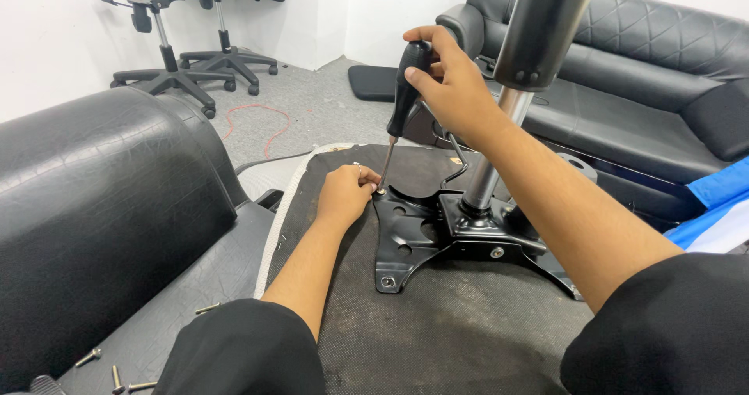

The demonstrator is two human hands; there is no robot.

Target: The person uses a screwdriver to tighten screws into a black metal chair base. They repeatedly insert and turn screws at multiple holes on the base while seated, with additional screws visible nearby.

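Observation:
My right hand (452,79) grips the black handle of a screwdriver (406,98), held nearly upright with its tip at the far left corner of a black metal seat plate (409,243). My left hand (345,192) pinches a small screw right at that tip. The plate lies on the dark underside of an upturned chair seat (437,332). A black and chrome gas cylinder (519,67) rises from the plate's centre, close behind my right forearm. A bolt (388,282) sits in the plate's near left corner.
Several loose screws (109,368) lie on a black leather cushion (94,223) at the left. A black sofa (647,75) stands at the right. Two office chair bases (168,51) and a red cable (265,126) are on the grey floor behind.

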